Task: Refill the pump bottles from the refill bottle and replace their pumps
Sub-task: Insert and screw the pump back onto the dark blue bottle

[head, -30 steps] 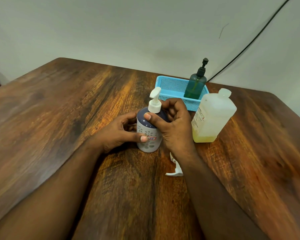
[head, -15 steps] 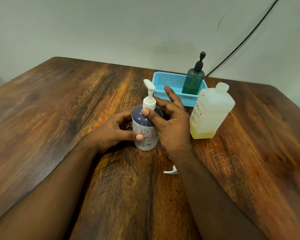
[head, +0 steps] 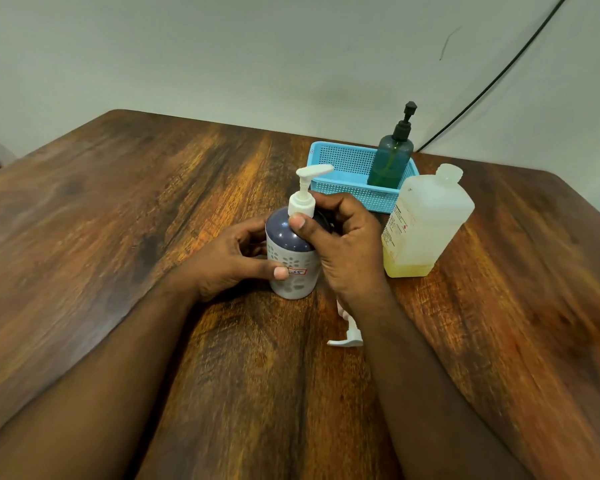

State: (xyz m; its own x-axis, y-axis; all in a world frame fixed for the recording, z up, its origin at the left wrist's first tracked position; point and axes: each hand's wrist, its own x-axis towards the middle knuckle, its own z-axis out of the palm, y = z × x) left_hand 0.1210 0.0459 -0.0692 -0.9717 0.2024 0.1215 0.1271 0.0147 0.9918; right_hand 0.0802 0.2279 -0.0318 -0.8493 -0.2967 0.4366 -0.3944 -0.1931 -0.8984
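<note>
Since a second ago our right hand (head: 347, 251) has turned the white pump (head: 303, 195) so that its spout, which then aimed up and away from us, now points to the right toward the blue basket (head: 347, 188), and the fingers we had briefly stretched out are curled in again. We work at a dark wooden table (head: 153, 220) with strong orange grain running away from us, pushed against a plain pale wall (head: 257, 64), down which a thin black cable (head: 499, 71) slants to the table's far edge. Our pump bottle (head: 293, 268), grey with a flower pattern below and a dark dome on top, stands upright near the table's middle, its long axis vertical, a small red-edged label facing us. Our left hand (head: 229, 261) wraps the bottle's lower body from the left, thumb laid across the front beside the label. Our right hand pinches the pump's collar at the bottle's neck, thumb in front, fingers curled behind. Just right of that hand stands the refill bottle (head: 426, 223), translucent, capped and upright, with yellow liquid only at its bottom. Behind it a green pump bottle (head: 390, 164) with a black pump stands upright in the right end of the basket. A second white pump (head: 347, 336) lies flat on the table under our right wrist, partly hidden, its spout pointing left.
</note>
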